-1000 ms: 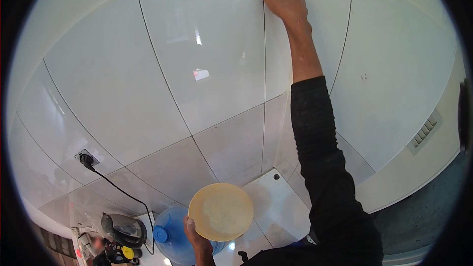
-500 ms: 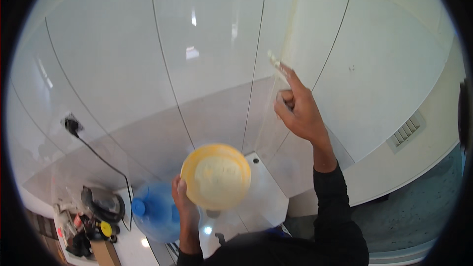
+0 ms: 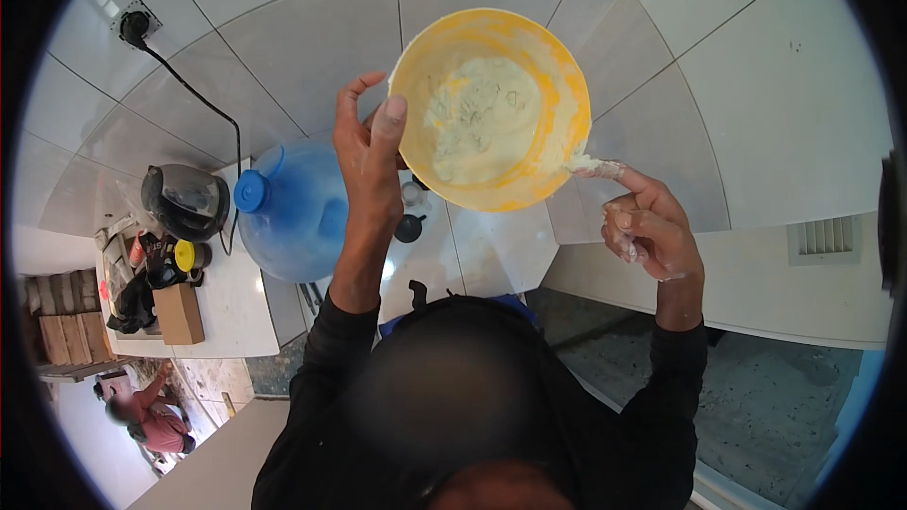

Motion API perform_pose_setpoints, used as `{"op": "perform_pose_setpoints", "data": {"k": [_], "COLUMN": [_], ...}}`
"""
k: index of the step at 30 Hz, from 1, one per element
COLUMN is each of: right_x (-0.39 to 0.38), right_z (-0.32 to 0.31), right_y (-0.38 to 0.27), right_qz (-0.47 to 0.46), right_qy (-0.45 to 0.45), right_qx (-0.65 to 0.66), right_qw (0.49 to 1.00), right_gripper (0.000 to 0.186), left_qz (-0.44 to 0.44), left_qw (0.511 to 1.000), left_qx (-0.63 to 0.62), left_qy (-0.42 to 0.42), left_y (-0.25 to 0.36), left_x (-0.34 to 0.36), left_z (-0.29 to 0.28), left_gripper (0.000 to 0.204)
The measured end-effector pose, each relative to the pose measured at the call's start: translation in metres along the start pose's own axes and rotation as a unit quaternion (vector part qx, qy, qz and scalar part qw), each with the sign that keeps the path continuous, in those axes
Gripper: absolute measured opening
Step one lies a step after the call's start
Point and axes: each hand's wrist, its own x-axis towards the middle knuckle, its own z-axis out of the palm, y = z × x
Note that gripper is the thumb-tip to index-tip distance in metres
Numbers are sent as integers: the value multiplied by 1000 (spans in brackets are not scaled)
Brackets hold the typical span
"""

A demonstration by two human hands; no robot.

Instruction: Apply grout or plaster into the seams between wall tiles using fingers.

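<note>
My left hand holds a yellow bowl by its left side, thumb over the rim and the index finger lifted off it. Pale, creamy paste coats the bowl's bottom and smears its inner wall. At the bowl's lower right rim, the outstretched index finger of my right hand carries a lump of the same paste on its tip. The other fingers of that hand are curled and smeared white, with no tool among them.
A large blue water bottle stands left of my left forearm. Beyond it are an electric kettle, a cardboard box and a plugged-in cable. Tiled walls meet in a corner ahead. A person in red is at the far lower left.
My right hand has come down from the wall corner to the bowl's rim. The bowl now appears higher and nearer in view, as my view has tilted downward.
</note>
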Motion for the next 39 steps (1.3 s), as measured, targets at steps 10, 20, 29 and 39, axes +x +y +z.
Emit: {"op": "perform_pose_setpoints", "data": {"k": [10,20,29,39], "right_x": [-18,39,101,124], "right_z": [-4,-74,-32,-4], "right_y": [3,232,474,510], "right_qz": [-27,-77,37,84], "right_qy": [66,196,210,311], "right_qx": [-45,-438,-470,-448], "right_qw": [996,874,856,834], "right_gripper": [69,32,32,40], "left_qz": [11,-20,167,-13], "left_qw": [1000,997,894,920], "left_qx": [-5,-61,407,215], "left_qy": [15,44,87,327], "left_y": [15,13,1,41], "left_x": [-6,-21,-87,-104], "left_z": [-9,-38,-121,-104], "left_gripper": [77,58,49,64]}}
